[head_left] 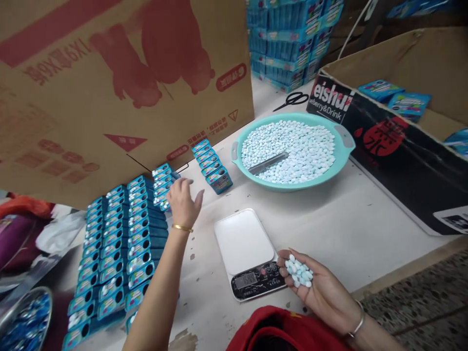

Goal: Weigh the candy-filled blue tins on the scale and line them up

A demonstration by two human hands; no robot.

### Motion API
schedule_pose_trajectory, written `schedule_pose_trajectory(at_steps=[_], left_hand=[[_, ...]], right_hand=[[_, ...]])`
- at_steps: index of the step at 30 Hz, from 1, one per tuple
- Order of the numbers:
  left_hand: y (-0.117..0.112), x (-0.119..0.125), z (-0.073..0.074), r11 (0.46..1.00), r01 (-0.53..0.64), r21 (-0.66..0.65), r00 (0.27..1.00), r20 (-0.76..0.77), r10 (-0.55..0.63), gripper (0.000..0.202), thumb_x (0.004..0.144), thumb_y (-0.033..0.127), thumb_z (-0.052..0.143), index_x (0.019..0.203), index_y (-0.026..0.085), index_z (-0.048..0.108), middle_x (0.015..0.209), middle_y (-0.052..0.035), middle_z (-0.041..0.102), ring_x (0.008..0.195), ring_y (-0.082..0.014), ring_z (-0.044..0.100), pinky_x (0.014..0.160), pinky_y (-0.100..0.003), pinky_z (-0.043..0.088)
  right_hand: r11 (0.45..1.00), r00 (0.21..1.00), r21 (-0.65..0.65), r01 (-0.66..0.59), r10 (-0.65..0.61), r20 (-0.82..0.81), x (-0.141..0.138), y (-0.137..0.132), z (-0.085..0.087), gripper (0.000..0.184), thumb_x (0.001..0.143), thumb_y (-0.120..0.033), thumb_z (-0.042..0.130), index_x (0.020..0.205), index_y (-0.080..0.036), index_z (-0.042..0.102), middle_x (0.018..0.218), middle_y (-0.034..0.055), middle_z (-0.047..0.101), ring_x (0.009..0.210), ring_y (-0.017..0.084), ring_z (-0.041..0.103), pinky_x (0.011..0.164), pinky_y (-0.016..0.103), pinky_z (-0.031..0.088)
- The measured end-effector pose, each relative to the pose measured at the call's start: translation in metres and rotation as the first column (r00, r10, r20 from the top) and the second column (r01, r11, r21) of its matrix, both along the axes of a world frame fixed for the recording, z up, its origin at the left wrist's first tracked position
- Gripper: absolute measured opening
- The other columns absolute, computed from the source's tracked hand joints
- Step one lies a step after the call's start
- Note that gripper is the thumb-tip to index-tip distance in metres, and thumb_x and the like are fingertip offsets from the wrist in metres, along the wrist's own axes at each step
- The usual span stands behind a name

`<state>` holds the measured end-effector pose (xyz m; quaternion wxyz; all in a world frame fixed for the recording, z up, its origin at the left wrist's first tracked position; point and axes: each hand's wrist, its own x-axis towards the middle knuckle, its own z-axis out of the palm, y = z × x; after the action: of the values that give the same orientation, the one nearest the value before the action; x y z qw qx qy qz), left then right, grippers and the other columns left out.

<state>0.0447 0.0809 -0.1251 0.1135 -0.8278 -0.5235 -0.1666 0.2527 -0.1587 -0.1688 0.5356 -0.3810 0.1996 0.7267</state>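
My left hand (183,204) is beside a short row of small blue boxes (161,178), thumb held apart from the fingers; I see nothing between them. Its fingertips partly hide the near end of that row. My right hand (325,292) is palm up, cupping a small heap of pale blue and white candies (299,271) just right of the kitchen scale (245,241). The scale's white plate is bare and its display is lit. Beyond it, a turquoise basin (292,184) is full of the same candies, with a metal scoop (268,163) lying on them.
Long rows of blue boxes (117,253) with candies at their tops stand at left. Another short row (212,168) is left of the basin. A large carton (127,97) walls off the back; a black-sided carton (387,146) stands right. Scissors (291,100) lie behind the basin.
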Motion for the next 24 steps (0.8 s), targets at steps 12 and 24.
schedule_pose_trajectory(at_steps=[12, 24], left_hand=[[-0.045, -0.021, 0.038, 0.993, -0.003, -0.117, 0.925, -0.377, -0.042, 0.022, 0.091, 0.031, 0.044, 0.087, 0.018, 0.062, 0.114, -0.0106, 0.057, 0.102, -0.0271, 0.053, 0.087, -0.043, 0.038], [-0.113, 0.075, 0.045, 0.833, 0.354, -0.426, 0.813, -0.3, -0.499, 0.012, 0.086, 0.027, 0.056, 0.086, 0.016, 0.06, 0.096, -0.0098, 0.059, 0.084, -0.0232, 0.055, 0.068, -0.035, 0.044]], right_hand=[[0.998, 1.0, 0.061, -0.01, 0.01, 0.005, -0.003, -0.008, 0.004, 0.014, 0.083, -0.016, 0.058, 0.081, -0.009, 0.07, 0.073, 0.0063, 0.068, 0.06, 0.011, 0.063, 0.055, 0.019, 0.051], [0.993, 1.0, 0.116, 0.009, -0.008, -0.005, 0.007, -0.025, 0.003, 0.019, 0.087, -0.018, 0.051, 0.082, -0.01, 0.068, 0.071, 0.0052, 0.068, 0.056, 0.009, 0.061, 0.046, 0.017, 0.044]])
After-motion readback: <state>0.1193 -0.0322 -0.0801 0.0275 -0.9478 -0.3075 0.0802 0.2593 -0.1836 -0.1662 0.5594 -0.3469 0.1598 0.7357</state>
